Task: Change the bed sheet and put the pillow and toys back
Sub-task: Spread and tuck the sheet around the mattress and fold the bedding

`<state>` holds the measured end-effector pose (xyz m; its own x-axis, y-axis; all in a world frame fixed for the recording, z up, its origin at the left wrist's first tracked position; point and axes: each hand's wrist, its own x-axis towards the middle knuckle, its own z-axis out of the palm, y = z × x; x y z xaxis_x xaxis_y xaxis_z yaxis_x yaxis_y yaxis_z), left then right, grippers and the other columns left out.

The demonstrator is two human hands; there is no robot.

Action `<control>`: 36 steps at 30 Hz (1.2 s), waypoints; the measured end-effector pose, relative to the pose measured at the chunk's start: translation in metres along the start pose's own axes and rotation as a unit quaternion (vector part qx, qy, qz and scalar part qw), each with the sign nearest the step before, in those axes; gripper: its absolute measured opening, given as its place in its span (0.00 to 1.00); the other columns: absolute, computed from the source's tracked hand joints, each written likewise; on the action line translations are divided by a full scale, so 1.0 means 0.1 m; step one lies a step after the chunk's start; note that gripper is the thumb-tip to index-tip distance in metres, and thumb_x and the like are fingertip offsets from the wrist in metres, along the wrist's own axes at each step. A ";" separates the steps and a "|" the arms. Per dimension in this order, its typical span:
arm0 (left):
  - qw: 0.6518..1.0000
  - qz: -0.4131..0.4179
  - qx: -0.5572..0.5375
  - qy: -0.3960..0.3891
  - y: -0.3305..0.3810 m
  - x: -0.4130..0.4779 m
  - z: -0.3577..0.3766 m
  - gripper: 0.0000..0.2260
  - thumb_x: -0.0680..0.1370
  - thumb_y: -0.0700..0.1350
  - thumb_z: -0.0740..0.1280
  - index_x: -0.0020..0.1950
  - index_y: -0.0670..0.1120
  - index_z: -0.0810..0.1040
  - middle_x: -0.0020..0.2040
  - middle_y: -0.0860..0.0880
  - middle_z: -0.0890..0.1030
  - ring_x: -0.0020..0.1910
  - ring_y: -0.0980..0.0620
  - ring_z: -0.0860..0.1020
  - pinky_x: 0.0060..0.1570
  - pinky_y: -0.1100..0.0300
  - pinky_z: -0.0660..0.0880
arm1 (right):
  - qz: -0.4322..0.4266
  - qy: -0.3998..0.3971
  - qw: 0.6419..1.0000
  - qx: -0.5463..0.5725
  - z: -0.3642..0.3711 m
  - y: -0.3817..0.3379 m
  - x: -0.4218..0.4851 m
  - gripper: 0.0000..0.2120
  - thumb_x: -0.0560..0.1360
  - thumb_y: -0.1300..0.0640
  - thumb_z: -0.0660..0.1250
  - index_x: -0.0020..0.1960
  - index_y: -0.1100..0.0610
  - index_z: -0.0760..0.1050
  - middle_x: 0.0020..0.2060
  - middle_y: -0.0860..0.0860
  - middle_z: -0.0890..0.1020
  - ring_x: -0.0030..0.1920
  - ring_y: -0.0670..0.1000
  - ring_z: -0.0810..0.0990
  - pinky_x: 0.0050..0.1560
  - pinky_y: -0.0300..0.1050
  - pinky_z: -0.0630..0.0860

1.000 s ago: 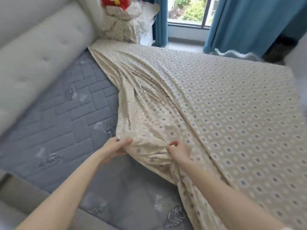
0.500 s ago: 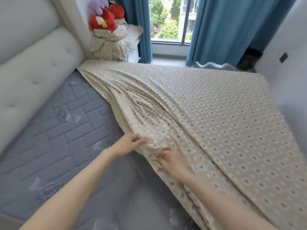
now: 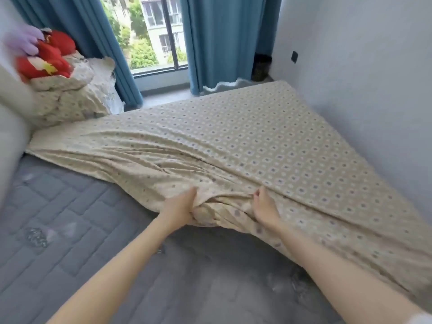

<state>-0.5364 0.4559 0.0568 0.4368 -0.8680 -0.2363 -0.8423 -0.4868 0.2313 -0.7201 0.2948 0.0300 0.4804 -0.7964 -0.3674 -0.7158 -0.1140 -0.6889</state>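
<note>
Midway across the mattress (image 3: 70,218), both hands are clamped on the sheet (image 3: 257,141) at its bunched edge. The left hand (image 3: 180,206) has its fingers curled round a fold. The right hand (image 3: 265,206) grips just beside it, so the cloth moves as one wad. Sheet covers the mattress's far half; the near half is bare. Pillow (image 3: 70,99) and toys (image 3: 46,57) are stacked off the mattress's far-left corner, out of the way. Versus a second ago, the edge is farther across and more mattress shows. Likely stripping, not certain.
</note>
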 end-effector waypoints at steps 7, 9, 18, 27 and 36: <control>0.975 -0.059 -0.211 0.036 -0.34 -0.07 -0.03 0.04 0.76 0.37 0.61 0.44 0.43 0.75 0.39 0.49 0.78 0.41 0.49 0.74 0.36 0.64 0.67 | -0.010 -0.001 0.993 -0.118 -0.06 0.07 -0.12 0.07 0.80 0.58 0.52 0.49 0.53 0.68 0.46 0.51 0.78 0.45 0.52 0.75 0.46 0.49 0.72; 0.952 -0.082 -0.294 -0.008 -0.32 -0.12 -0.03 0.07 0.78 0.37 0.58 0.46 0.38 0.75 0.40 0.46 0.77 0.42 0.50 0.73 0.38 0.62 0.66 | -0.054 0.041 0.973 -0.222 -0.02 0.06 -0.15 0.07 0.79 0.59 0.55 0.48 0.50 0.71 0.49 0.48 0.75 0.52 0.52 0.71 0.51 0.47 0.70; 0.914 -0.138 -0.372 -0.084 -0.22 -0.31 -0.29 0.16 0.78 0.53 0.62 0.34 0.46 0.68 0.30 0.51 0.70 0.31 0.54 0.68 0.35 0.64 0.65 | -0.207 -0.145 0.965 -0.072 0.40 -0.36 -0.56 0.07 0.68 0.48 0.63 0.43 0.44 0.66 0.38 0.43 0.76 0.38 0.44 0.75 0.35 0.43 0.73; 0.927 -0.016 -0.341 -0.157 -0.65 -0.56 -0.44 0.04 0.70 0.46 0.69 0.43 0.48 0.78 0.38 0.52 0.77 0.37 0.58 0.75 0.40 0.64 0.72 | -0.212 0.017 0.974 -0.083 1.10 -0.42 -0.90 0.05 0.75 0.60 0.58 0.47 0.50 0.67 0.46 0.44 0.69 0.45 0.47 0.71 0.39 0.42 0.71; 0.972 0.035 -0.206 0.111 -1.23 -0.80 -0.41 0.07 0.75 0.36 0.64 0.44 0.48 0.75 0.47 0.50 0.68 0.47 0.50 0.70 0.42 0.59 0.68 | -0.054 0.254 0.965 0.046 1.40 -0.57 -1.62 0.12 0.80 0.59 0.53 0.41 0.44 0.59 0.28 0.47 0.69 0.25 0.44 0.67 0.25 0.38 0.60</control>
<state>-0.4550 0.5805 0.0858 0.4784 -0.8781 -0.0064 -0.6952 -0.3831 0.6082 -0.6860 0.5134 0.0412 0.2226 -0.9738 0.0467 -0.6170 -0.1778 -0.7666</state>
